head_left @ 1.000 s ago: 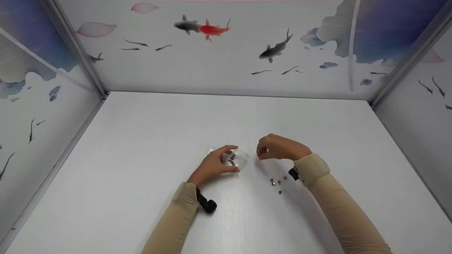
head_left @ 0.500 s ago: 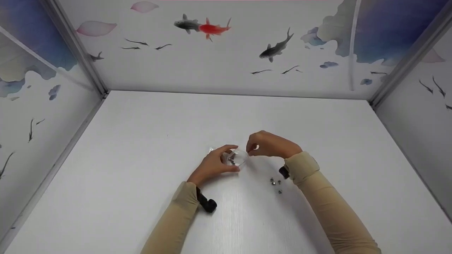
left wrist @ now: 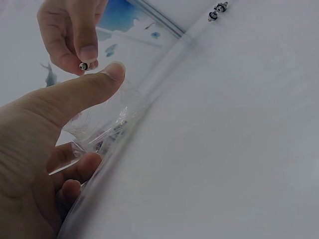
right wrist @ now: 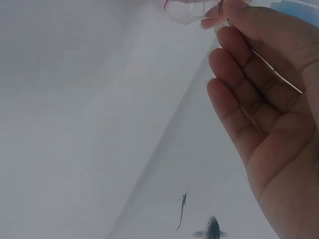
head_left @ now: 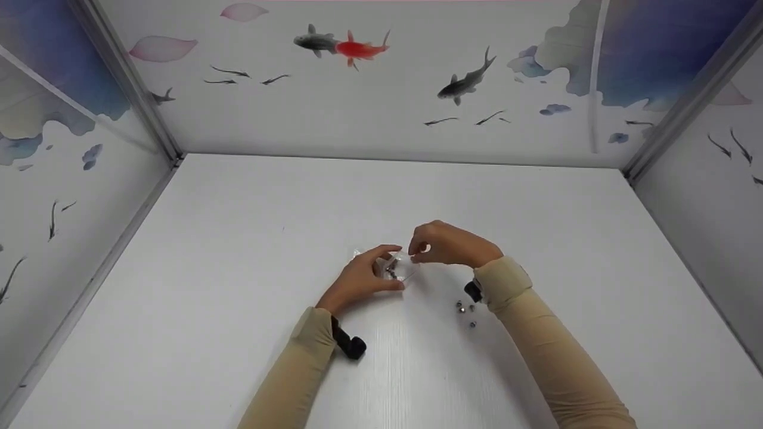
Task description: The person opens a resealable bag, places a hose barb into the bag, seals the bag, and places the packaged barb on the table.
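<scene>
My left hand [head_left: 360, 277] holds a clear plastic zip bag [left wrist: 112, 107] with its mouth spread, thumb on one side and curled fingers on the other. Several small dark and silver pieces [head_left: 391, 271] lie inside the bag. At the bag's mouth, my right hand [head_left: 450, 243] pinches a small silver metal piece with a black ring [left wrist: 83, 65] between thumb and fingertip. In the right wrist view that piece is mostly hidden by the fingers. Several similar loose metal pieces [head_left: 462, 310] lie on the table below the right wrist.
The white table [head_left: 250, 226] is enclosed by printed panels [head_left: 381, 119] with painted fish at the back and both sides. A black wrist camera [head_left: 351, 347] sticks out beside the left sleeve, and another [head_left: 473, 291] under the right sleeve.
My right hand has moved left, from beside the bag to its mouth, still pinching. The left hand and the bag have stayed in place.
</scene>
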The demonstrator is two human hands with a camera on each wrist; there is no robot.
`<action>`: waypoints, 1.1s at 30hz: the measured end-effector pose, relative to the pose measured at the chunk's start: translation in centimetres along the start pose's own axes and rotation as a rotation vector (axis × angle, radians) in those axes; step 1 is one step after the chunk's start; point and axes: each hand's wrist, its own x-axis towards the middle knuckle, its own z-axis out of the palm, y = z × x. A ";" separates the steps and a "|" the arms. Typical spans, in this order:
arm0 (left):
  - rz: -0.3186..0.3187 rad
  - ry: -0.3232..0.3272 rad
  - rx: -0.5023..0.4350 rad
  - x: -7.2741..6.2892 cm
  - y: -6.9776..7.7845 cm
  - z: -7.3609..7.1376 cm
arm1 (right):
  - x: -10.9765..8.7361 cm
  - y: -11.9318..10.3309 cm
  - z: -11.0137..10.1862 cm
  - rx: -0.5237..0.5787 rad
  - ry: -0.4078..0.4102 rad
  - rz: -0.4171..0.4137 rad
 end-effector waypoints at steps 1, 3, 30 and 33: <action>0.000 0.000 0.000 0.0 0.0 0.0 | 0.0 0.0 0.0 -0.006 0.001 0.001; -0.001 -0.002 0.001 0.0 -0.1 0.0 | 0.0 -0.1 0.0 -0.014 0.001 0.005; 0.009 0.005 0.006 -0.2 0.2 -0.1 | -4.1 2.9 0.0 0.065 -0.079 0.148; 0.010 0.005 0.005 -0.2 0.1 -0.1 | -4.9 3.4 0.0 0.072 -0.095 0.178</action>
